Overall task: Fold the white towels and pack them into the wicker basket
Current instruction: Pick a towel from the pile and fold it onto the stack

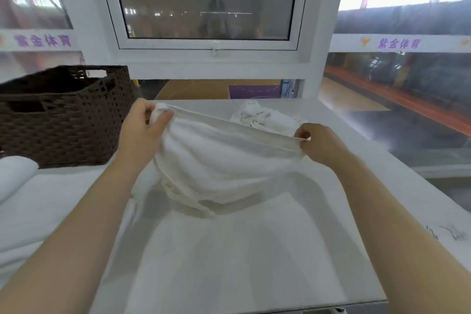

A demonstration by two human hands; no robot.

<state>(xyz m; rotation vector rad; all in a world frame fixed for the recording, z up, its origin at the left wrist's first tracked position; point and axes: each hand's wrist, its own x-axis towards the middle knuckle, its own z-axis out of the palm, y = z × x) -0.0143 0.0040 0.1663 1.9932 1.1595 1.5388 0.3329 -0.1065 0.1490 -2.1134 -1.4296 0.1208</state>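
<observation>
both hands hold one white towel (224, 160) up in the middle of the frame, above the white table (254, 250). the left hand (142, 130) is closed around the towel's upper left corner, thumb pressed over a bunched wad of cloth. the right hand (318, 143) pinches the hemmed top edge at its right end, fingers curled tight on the band. the hem runs taut between them, sloping down to the right, and the body of the towel sags below it in soft folds, its lower edge trailing toward the tabletop.

behind the towel, toward the upper middle of the frame, a crumpled heap of white towels (265, 117) lies on the table. the brown wicker basket (66, 120) stands at the left of the frame on the table, with a cut-out handle in its wall; its inside is dark and i cannot tell what it holds. at the lower left edge, folded white cloth (15, 178) sits just in front of the basket.

purple chinese lettering shows on white bands beyond the glass: "紫金体育" at upper right (398, 43), and a blurrier sign at upper left (43, 41) that looks alike. a closed white-framed window (206, 0) fills the upper middle.
</observation>
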